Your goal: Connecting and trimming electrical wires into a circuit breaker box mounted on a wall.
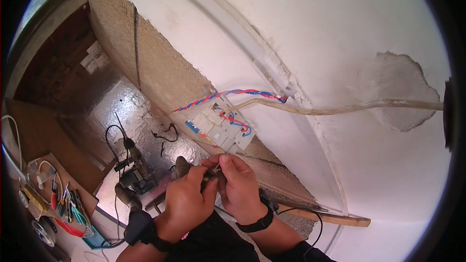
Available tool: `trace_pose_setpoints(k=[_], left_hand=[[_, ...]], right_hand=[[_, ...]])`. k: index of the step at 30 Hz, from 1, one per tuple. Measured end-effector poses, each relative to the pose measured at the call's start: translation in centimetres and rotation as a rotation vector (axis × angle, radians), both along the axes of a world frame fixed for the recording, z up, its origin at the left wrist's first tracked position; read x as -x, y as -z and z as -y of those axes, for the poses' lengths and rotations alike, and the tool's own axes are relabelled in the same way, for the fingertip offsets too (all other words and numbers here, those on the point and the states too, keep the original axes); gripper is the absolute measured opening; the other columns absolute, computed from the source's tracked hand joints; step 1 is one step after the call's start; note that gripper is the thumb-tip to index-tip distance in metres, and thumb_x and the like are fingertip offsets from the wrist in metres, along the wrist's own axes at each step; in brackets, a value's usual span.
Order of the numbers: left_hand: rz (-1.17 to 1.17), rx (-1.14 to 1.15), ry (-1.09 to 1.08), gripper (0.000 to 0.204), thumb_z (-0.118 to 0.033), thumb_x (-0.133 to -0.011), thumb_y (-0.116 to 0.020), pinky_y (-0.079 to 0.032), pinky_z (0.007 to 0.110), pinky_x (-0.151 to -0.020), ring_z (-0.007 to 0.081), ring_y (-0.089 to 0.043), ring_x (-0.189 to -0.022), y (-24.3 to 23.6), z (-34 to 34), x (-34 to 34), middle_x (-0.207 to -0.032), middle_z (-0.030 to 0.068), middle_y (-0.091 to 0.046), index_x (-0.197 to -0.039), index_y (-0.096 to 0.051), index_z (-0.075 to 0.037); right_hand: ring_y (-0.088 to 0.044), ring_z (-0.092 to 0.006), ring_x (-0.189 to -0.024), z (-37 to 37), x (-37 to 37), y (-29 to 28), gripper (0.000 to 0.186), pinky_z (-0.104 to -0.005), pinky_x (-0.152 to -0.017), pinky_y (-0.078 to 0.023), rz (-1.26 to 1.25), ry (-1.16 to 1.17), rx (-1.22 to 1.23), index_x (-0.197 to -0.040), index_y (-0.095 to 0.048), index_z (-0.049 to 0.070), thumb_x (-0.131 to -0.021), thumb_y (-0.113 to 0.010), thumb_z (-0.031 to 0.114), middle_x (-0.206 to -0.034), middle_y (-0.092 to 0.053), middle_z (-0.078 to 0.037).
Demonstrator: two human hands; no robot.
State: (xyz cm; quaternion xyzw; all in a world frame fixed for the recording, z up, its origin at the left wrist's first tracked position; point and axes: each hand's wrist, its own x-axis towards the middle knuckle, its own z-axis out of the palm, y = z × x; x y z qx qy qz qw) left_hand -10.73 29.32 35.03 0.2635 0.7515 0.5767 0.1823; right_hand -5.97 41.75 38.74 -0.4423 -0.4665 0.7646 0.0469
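My left hand (191, 196) and my right hand (239, 184) meet in front of me, below the electrical box, with their fingers curled close together. In my left hand is a dark object with a bit of yellow (208, 176); its kind is mostly hidden by the fingers. My right thumb and forefinger pinch something small and thin that I cannot make out. Just beyond the hands, a white electrical box (216, 127) with short red and blue wires (239, 122) sits on the wall. A twisted red and blue wire pair (242, 91) and a beige cable (310, 111) run to it.
At lower left, a board holds hand tools (63, 199), a roll of tape (43, 233) and a blue tray (95, 238). A black device with a cable (136, 177) stands on shiny foil sheeting (119, 104). A wooden strip (335, 217) lies at right, against the white wall (383, 174).
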Motion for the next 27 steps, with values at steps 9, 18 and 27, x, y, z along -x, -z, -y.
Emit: trace_pose_setpoints(k=[9, 18, 27], left_hand=[[1.767, -0.585, 0.073, 0.028, -0.026, -0.107, -0.051, -0.035, 0.024, -0.048, 0.0122, -0.045, -0.052, -1.0, 0.7, 2.0, -0.072, 0.0044, -0.057, -0.12, -0.058, -0.002], [1.044, -0.263, 0.057, 0.03, -0.016, -0.106, -0.055, -0.043, 0.025, -0.057, 0.007, -0.052, -0.066, -1.0, 0.1, 0.7, -0.08, 0.0005, -0.061, -0.13, -0.058, 0.003], [0.427, -0.063, -0.016, 0.022, -0.017, -0.098, -0.064, -0.055, 0.041, -0.068, 0.0313, -0.071, -0.075, -1.2, 0.1, 0.5, -0.082, 0.0226, -0.069, -0.108, -0.063, 0.003]], right_hand=[[-0.044, -0.0052, -0.05, -0.3, 0.4, -0.6, 0.028, -0.02, -0.047, -0.035, 0.022, 0.055, 0.032, -0.108, -0.068, 0.001, -0.106, -0.058, 0.027, -0.107, -0.074, -0.017], [-0.065, -0.0124, -0.074, -0.2, -0.4, 0.2, 0.026, -0.0208, -0.056, -0.045, -0.028, 0.005, 0.02, -0.108, -0.068, 0.002, -0.106, -0.059, 0.027, -0.107, -0.074, -0.016], [-0.044, -0.004, -0.05, 0.2, 0.3, -0.4, 0.032, -0.0201, -0.047, -0.034, 0.013, 0.016, -0.006, -0.11, -0.068, 0.002, -0.107, -0.056, 0.031, -0.108, -0.075, -0.014]])
